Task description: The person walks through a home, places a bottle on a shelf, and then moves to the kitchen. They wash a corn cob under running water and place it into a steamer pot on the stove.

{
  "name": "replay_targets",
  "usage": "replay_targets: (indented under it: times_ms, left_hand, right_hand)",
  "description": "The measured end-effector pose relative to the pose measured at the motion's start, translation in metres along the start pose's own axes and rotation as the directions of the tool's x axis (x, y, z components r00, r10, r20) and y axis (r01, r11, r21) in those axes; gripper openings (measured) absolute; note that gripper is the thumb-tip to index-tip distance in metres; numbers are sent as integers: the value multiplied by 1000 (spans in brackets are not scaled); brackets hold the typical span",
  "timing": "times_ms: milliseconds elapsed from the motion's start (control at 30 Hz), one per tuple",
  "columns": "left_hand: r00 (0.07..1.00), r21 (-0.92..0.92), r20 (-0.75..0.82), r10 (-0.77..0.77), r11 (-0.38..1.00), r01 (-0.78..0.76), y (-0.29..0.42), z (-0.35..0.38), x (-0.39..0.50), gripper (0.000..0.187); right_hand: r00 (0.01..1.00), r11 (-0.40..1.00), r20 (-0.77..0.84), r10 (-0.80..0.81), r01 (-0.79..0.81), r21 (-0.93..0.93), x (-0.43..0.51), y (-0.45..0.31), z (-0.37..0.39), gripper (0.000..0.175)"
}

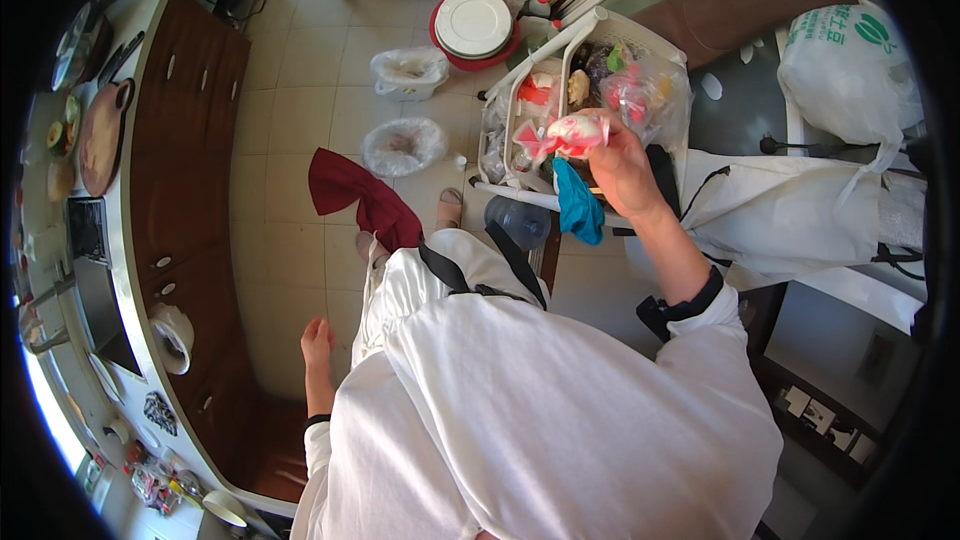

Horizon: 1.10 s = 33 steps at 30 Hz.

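My right hand (621, 165) is raised over a white tiered storage rack (525, 67), gripping a clear plastic package with red print and pale contents (574, 133). Just below it, a teal cloth (577, 202) hangs at the rack's edge. Inside the rack lie bagged items, among them a plastic bag with red and yellow things (637, 94) and a knobbly ginger-like root (577, 86). My left hand (318, 341) hangs low at my side over the tiled floor, fingers loosely curled, with nothing visible in it.
Two lined waste bins (409, 75) (403, 146) stand on the floor near a red basin (436, 34) with a white lid (472, 22). A large water bottle (517, 221) is beside my legs. On the left runs a counter holding a round wooden board (103, 139). White bags (787, 199) lie at right.
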State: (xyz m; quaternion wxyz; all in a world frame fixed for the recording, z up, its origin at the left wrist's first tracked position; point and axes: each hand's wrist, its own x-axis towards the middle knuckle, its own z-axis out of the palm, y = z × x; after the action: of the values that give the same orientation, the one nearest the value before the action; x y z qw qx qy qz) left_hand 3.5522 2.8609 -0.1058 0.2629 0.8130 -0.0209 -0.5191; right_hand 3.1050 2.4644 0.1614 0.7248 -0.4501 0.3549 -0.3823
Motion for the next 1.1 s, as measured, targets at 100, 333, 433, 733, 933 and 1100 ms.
replay_targets:
  times_ms: [100,333,433,733,933,1100]
  left_hand:
    - [999,12,33,4,1000,-5,6,-5,5,43]
    - [997,1,43,58,998,-58,45,0,8,42]
    - [996,-9,62,72,997,-71,59,1,10,41]
    - [997,11,56,47,999,-47,53,-12,12,40]
    - [1000,10,25,14,1000,-14,33,-15,9,39]
    - [1000,34,15,-1,999,1,22,-11,1,38]
  right_hand:
    - [980,989,-195,35,-6,148,-2,12,6,38]
    - [883,929,-388,265,-125,349,-3,19,16,40]
    - [858,926,-415,303,-163,340,-5,21,19,42]
    - [764,797,-578,-287,-144,-586,17,-22,-78,47]
    - [871,-57,-473,-132,-483,-874,25,-8,-118,54]
    - [938,-410,-322,-129,-346,-844,32,26,-116,44]
